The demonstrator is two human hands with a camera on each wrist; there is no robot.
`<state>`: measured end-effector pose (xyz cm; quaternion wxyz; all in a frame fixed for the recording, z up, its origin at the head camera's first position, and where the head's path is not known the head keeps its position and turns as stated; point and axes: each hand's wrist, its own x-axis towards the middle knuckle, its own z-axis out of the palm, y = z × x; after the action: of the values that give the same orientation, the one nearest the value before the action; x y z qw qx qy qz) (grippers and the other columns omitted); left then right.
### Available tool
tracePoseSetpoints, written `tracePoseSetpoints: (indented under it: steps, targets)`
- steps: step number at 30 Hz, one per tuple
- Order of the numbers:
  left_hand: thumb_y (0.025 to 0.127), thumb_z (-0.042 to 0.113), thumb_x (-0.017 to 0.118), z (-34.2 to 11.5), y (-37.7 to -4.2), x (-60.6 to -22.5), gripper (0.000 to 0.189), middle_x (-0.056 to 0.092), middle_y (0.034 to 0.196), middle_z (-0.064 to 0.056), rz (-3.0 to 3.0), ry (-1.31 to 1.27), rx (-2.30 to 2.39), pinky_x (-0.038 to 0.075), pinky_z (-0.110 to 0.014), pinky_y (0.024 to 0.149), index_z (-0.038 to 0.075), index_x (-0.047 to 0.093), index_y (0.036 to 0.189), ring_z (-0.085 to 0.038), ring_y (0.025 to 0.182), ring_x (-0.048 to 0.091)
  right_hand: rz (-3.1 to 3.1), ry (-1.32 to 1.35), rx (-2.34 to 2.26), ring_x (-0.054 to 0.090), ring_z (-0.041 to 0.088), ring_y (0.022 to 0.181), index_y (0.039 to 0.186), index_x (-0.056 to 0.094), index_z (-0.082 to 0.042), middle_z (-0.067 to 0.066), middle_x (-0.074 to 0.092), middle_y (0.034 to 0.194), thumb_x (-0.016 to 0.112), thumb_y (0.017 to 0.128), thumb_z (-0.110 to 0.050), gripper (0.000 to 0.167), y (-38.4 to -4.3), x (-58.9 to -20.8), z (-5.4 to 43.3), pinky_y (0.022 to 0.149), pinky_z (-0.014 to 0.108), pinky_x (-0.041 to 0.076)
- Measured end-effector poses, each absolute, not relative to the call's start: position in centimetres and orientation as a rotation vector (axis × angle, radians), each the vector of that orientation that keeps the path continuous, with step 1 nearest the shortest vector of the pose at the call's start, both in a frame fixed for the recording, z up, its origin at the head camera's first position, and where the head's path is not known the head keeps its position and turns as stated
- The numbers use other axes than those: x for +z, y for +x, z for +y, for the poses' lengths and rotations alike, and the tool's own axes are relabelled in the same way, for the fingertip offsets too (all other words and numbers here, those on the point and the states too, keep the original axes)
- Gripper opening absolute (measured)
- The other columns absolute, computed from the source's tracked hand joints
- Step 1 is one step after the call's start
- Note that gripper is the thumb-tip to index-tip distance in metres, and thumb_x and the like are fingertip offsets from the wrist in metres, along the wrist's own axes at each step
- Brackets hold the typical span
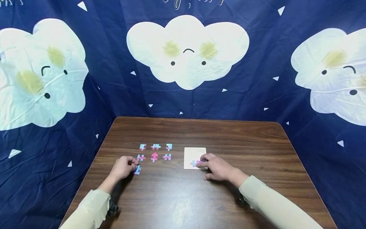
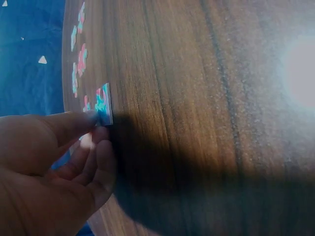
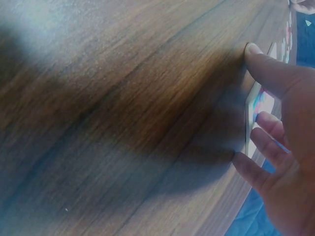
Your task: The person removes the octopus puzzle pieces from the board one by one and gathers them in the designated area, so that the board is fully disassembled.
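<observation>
My left hand pinches a blue and pink jigsaw piece at the near left of the loose pieces. In the left wrist view the thumb lies at this corner piece, with the fingertips beneath it. My right hand reaches over a square cream puzzle tray. Its fingers are extended onto joined pieces along the tray's near edge, partly covering them. In the right wrist view the thumb is spread apart from the fingers, near the tray's edge.
Two rows of loose jigsaw pieces lie left of the tray, among them a pink middle piece and a blue-pink piece behind it. The brown wooden table ends at a blue cloth backdrop with clouds.
</observation>
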<state>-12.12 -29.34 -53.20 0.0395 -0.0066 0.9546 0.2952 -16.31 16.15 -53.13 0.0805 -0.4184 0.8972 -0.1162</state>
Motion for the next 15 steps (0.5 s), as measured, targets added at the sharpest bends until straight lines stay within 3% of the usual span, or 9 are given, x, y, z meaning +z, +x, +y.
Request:
tracePoseSetpoints:
  steps: [9,15]
  targets:
    - [0.08,0.006,0.076,-28.9,-12.3,-52.4,0.006,0.069,0.071,0.003,2.944,0.01,0.92,0.047,-0.035,0.072,0.01,0.075,0.085,-0.013,0.07,0.058,2.684,-1.274,-0.338,0.052,0.025,0.129,0.14,0.065,-0.028,0.005,0.055,0.14,0.083,0.082,-0.042,0.062,-16.2,-53.2,16.1,0.107,0.043,0.046]
    - [0.083,0.007,0.076,-27.0,-13.7,-51.3,0.005,0.072,0.078,0.002,2.908,0.077,0.98,0.05,-0.034,0.073,0.009,0.077,0.088,-0.012,0.074,0.062,2.689,-1.254,-0.327,0.052,0.026,0.131,0.141,0.064,-0.028,0.006,0.054,0.142,0.082,0.084,-0.042,0.061,-16.1,-53.0,16.2,0.108,0.044,0.046]
